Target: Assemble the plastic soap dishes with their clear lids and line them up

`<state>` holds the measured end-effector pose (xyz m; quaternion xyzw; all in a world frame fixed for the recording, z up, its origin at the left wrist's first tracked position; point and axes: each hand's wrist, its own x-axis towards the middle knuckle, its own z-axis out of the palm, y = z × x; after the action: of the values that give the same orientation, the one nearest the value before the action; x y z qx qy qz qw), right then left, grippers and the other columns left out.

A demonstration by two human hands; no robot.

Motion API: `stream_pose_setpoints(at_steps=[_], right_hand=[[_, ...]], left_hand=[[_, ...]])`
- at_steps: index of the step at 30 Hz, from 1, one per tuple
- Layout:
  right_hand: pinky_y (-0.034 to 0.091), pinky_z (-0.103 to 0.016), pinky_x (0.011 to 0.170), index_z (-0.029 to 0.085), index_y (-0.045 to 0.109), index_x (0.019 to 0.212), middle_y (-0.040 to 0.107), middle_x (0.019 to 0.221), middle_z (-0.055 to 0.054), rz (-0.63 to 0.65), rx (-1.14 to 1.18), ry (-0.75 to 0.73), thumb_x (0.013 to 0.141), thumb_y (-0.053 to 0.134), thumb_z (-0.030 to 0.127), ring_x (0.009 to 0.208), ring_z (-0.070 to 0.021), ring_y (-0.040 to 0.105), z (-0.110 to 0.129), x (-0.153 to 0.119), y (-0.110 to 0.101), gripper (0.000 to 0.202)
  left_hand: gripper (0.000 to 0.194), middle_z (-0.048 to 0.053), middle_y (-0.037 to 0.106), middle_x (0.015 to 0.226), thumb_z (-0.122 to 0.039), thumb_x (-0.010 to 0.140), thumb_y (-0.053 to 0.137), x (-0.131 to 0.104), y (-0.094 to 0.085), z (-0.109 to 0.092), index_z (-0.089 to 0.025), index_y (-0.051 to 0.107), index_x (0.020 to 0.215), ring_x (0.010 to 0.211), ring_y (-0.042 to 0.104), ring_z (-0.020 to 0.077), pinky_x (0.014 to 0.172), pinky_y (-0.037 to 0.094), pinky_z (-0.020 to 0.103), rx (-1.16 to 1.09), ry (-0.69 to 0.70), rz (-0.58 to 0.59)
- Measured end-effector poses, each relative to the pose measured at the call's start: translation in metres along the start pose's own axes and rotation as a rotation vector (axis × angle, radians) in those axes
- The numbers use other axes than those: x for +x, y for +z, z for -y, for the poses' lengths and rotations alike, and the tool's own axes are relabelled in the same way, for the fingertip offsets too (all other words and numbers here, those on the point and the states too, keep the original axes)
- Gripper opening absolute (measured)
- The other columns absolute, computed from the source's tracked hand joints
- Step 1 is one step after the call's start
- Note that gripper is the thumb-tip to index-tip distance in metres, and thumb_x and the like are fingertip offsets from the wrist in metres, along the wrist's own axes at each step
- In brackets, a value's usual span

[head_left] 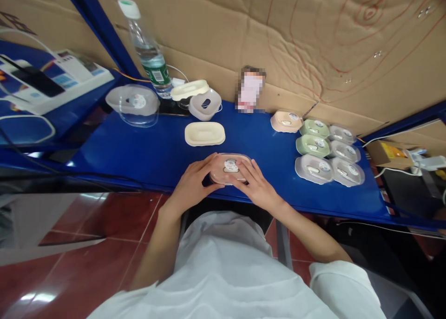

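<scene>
A pink lidded container (218,168) with a round white sticker on its clear lid is between my hands at the front edge of the blue table. My left hand (195,179) grips its left end, thumb at the near side and fingers along the far side. On the right end and the lid lie the fingers of my right hand (256,184), wrapped over it beside the sticker. Just beyond the container sits a cream oval tray-like piece (205,134).
Several finished-looking lidded containers (314,145) stand grouped at the right, beside a peach one (286,121). A water bottle (153,65), loose cream and grey pieces (205,104) and clear lids (134,105) are at the back left. A phone (250,90) leans on the cardboard wall.
</scene>
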<state>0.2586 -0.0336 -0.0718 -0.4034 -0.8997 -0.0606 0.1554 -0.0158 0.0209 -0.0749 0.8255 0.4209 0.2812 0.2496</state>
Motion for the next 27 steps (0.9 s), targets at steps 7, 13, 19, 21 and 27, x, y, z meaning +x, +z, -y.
stream_pose_setpoints(at_steps=[7,13,19,21,27], right_hand=[[0.033,-0.070,0.130,0.029,0.042,0.166,0.042,0.172,-0.017,-0.055,0.013,-0.038,0.104,0.057,0.002,0.166,-0.0346,0.022,0.002,-0.001,-0.001,0.070],[0.035,-0.068,0.130,0.026,0.043,0.166,0.045,0.170,-0.018,-0.032,-0.026,-0.047,0.104,0.056,0.003,0.164,-0.0334,0.028,0.004,0.001,-0.005,0.067],[0.030,-0.063,0.134,0.025,0.045,0.165,0.045,0.170,-0.011,0.049,0.024,-0.097,0.105,0.052,0.003,0.164,-0.0278,0.031,0.001,0.005,-0.013,0.064],[0.032,-0.059,0.134,0.025,0.045,0.165,0.043,0.171,-0.010,0.059,0.048,-0.105,0.105,0.052,0.002,0.164,-0.0263,0.031,-0.001,0.004,-0.014,0.065],[0.035,-0.053,0.134,0.029,0.056,0.158,0.052,0.166,-0.005,0.033,0.091,-0.056,0.111,0.049,0.012,0.163,-0.0220,0.034,-0.003,0.006,-0.011,0.050]], left_hand=[[0.079,0.009,0.054,0.165,-0.067,0.096,0.067,-0.002,0.003,0.001,-0.032,0.046,0.163,0.151,0.053,0.0329,0.125,0.045,0.054,-0.033,0.012,-0.011],[0.066,0.008,0.045,0.172,-0.059,0.103,0.061,-0.004,-0.002,0.001,-0.036,0.047,0.163,0.157,0.046,0.0318,0.127,0.041,0.056,-0.058,0.060,0.031],[0.052,0.005,0.042,0.174,-0.059,0.105,0.057,-0.004,-0.011,0.001,-0.040,0.059,0.154,0.157,0.045,0.0326,0.128,0.040,0.057,-0.089,0.036,0.118],[0.048,0.003,0.041,0.174,-0.058,0.106,0.055,-0.006,-0.011,0.000,-0.042,0.062,0.151,0.157,0.046,0.0321,0.128,0.041,0.057,-0.082,0.029,0.117],[0.050,0.004,0.041,0.174,-0.061,0.106,0.053,-0.007,-0.010,-0.003,-0.039,0.063,0.150,0.158,0.044,0.0320,0.129,0.040,0.056,-0.071,0.017,0.109]])
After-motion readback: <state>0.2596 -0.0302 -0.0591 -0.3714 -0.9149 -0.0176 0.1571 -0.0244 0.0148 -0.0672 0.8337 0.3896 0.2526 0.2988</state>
